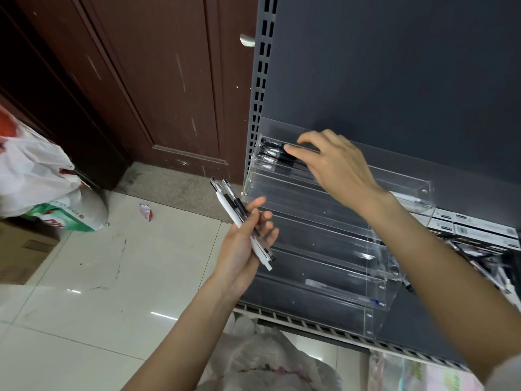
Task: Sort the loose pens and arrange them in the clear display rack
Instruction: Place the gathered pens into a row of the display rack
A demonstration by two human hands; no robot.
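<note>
A clear tiered display rack (pixel 324 221) stands on a dark grey shelf. Its top tier holds several black pens (pixel 270 153) lying side by side. My right hand (pixel 335 165) reaches over that tier, and its fingertips pinch a black pen (pixel 293 158) there. My left hand (pixel 248 244) is to the left of the rack and grips a small bunch of pens (pixel 239 218), one white and the others clear with black caps. A clear pen with a blue tip (pixel 344 292) lies in the lowest tier. A white pen (pixel 408 197) lies behind the rack's right end.
Boxes of pens (pixel 473 230) and loose packets sit on the shelf to the right of the rack. A brown door (pixel 141 80) is on the left, with plastic bags (pixel 36 176) and a cardboard box (pixel 22 249) on the tiled floor. More bags (pixel 267 362) lie under the shelf.
</note>
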